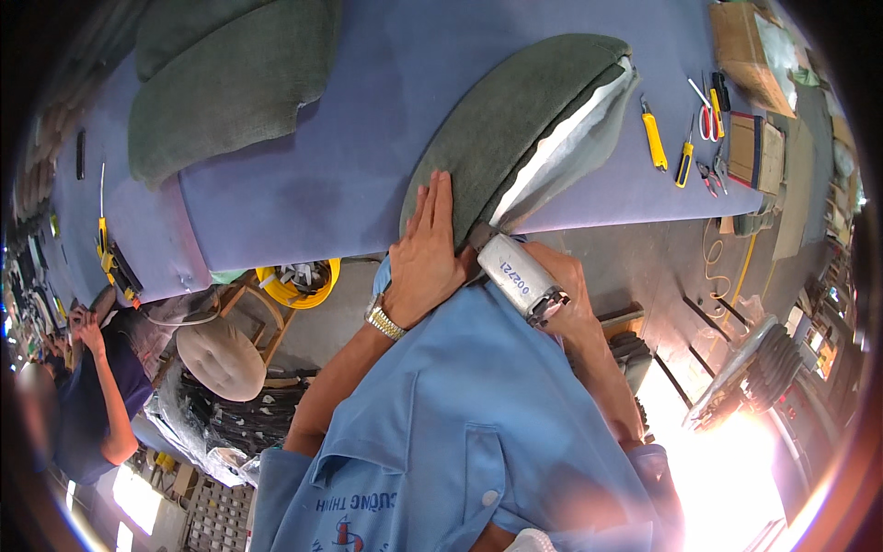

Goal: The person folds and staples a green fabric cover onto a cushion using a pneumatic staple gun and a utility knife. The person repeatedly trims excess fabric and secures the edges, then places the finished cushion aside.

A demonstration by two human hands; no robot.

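A curved, dark green upholstered cushion panel (506, 120) lies on the blue-covered table, its near end at the edge before me. White lining (563, 129) shows along its open right side. My left hand (428, 244) rests on the near end of the panel, fingers stretched out and pressed flat on the fabric. In my right hand (566, 281) is a silver staple gun (518, 276). Its dark nose meets the panel's near end, just right of my left hand. My right fingers are partly hidden behind the tool's body.
Right on the table lie a yellow cutter (653, 138), a screwdriver (685, 164), scissors (707, 121) and pliers (710, 178), near a cardboard box (752, 55). More green panels (230, 101) lie far left. Below the edge hangs a yellow bucket (317, 296); a co-worker (101, 396) is at left.
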